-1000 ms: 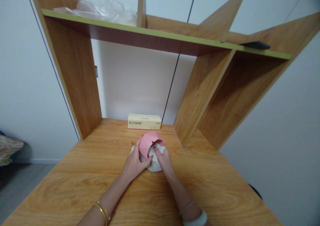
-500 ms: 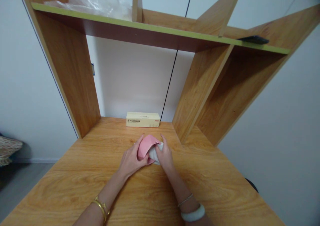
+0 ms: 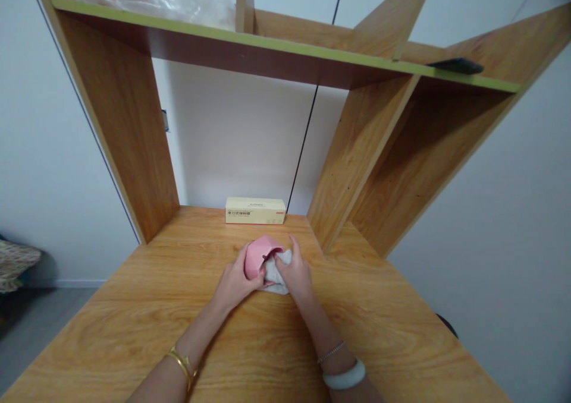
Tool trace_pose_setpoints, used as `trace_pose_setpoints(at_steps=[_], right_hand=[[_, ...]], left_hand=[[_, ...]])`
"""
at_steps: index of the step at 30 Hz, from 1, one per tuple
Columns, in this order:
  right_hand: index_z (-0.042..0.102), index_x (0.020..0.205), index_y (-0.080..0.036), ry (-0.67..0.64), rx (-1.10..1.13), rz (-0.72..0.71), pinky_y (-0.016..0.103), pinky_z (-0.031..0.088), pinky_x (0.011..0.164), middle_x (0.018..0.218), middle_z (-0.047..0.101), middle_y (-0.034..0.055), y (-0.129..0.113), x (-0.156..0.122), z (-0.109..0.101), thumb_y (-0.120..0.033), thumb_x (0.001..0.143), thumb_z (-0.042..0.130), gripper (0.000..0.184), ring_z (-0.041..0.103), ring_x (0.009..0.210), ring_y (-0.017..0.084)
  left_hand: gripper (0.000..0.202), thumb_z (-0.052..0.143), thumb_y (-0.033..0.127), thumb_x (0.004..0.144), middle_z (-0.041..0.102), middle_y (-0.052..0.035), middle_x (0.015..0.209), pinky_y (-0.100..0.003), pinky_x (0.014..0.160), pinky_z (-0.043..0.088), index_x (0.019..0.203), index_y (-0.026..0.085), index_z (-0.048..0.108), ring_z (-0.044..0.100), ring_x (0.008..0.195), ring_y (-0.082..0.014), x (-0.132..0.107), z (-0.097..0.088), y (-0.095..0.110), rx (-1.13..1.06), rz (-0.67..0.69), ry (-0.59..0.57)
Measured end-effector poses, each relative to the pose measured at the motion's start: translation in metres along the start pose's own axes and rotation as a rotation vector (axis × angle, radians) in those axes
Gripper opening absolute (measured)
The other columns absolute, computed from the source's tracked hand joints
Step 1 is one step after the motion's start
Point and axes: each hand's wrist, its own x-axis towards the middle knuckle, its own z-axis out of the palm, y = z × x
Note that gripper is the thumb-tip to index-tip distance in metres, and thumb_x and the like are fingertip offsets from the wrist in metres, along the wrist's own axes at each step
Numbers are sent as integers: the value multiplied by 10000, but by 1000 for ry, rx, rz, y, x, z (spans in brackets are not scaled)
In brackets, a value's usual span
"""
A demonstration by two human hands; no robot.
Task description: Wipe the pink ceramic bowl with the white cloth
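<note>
A pink, faceted, hollow object (image 3: 259, 255), perhaps a small box or holder, is tilted with its opening toward the right. My left hand (image 3: 235, 279) is wrapped round its left side, thumb at the lower edge. A light grey cloth (image 3: 277, 277) bunches at the opening, its lower part hanging near the tabletop. My right hand (image 3: 296, 275) pinches this cloth, thumb pressing it at the opening and the index finger raised. How much of the cloth lies inside the pink object is hidden.
A cream box (image 3: 255, 211) with printed lettering stands at the back of the wooden desk (image 3: 250, 343). Above runs a shelf with clear plastic wrapping (image 3: 178, 2) and a flat dark object (image 3: 457, 65). Wooden uprights (image 3: 357, 171) rise on both sides.
The pink object has turned so more of its faceted side shows. More of the grey cloth now shows at its opening, spreading lower and to the right.
</note>
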Motion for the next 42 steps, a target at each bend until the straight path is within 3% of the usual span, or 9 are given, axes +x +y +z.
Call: trace_pose_setpoints(at_steps=[6, 12, 17, 23, 29, 31, 35, 38, 42], right_hand=[[332, 1373, -180, 70, 32, -62, 276, 450, 642, 875, 680, 82, -5, -2, -10, -392, 768, 575, 686, 649, 731, 222], [397, 1293, -156, 34, 445, -80, 279, 483, 672, 947, 664, 84, 3, 4, -6, -419, 768, 570, 613, 634, 769, 190], [620, 937, -196, -196, 266, -247, 300, 435, 818, 948, 659, 47, 4, 12, 0, -334, 772, 569, 221, 591, 909, 186], [655, 741, -184, -496, -31, -364, 244, 403, 656, 781, 672, 23, -10, 7, -4, -251, 701, 625, 84, 581, 736, 169], [675, 639, -200, -768, -21, -399, 212, 338, 499, 606, 631, -31, 5, -12, -48, -270, 597, 708, 88, 508, 533, 124], [700, 707, -197, -731, 63, -386, 223, 368, 529, 627, 635, -21, 4, -10, -59, -391, 620, 709, 213, 525, 563, 136], [635, 1076, -146, -439, 104, -205, 270, 418, 626, 764, 652, 45, -15, 5, -54, -497, 792, 540, 462, 572, 662, 170], [539, 1206, -136, -383, 67, -159, 288, 425, 740, 933, 666, 98, -31, 17, -35, -405, 857, 490, 443, 607, 835, 198], [613, 1095, -154, -374, -86, -111, 248, 404, 777, 1020, 677, 102, -32, 34, -23, -183, 867, 425, 297, 601, 959, 196]], left_hand=[[612, 583, 295, 680, 672, -76, 1003, -312, 775, 502, 1262, 159, 452, 637, 851, -211, 2, -2, 0, -69, 16, -54], [386, 534, 286, 702, 681, -67, 900, -299, 733, 507, 1056, 141, 584, 642, 799, -191, 16, 2, -20, -270, -158, 189], [295, 489, 415, 744, 473, 82, 434, -194, 341, 321, 900, 166, 516, 408, 298, -91, 24, -1, -34, -556, -395, 330], [289, 496, 484, 737, 384, 115, 338, -159, 307, 245, 726, 209, 409, 335, 256, -68, 21, -5, -30, -726, -415, 354], [321, 518, 508, 707, 379, 117, 339, -149, 296, 244, 725, 207, 409, 334, 260, -60, 19, 0, -22, -761, -390, 303], [335, 518, 521, 707, 378, 115, 342, -145, 293, 236, 731, 203, 418, 329, 259, -55, 18, 3, -19, -774, -375, 265], [384, 535, 555, 703, 387, 117, 349, -144, 286, 224, 795, 194, 442, 323, 248, -53, 14, 11, -14, -785, -351, 168], [476, 548, 584, 705, 395, 123, 348, -152, 289, 234, 942, 180, 464, 320, 238, -58, 11, 14, -13, -760, -317, 76], [631, 515, 624, 735, 451, 103, 407, -169, 323, 273, 1154, 160, 430, 364, 280, -68, 9, 17, -18, -697, -231, -52]])
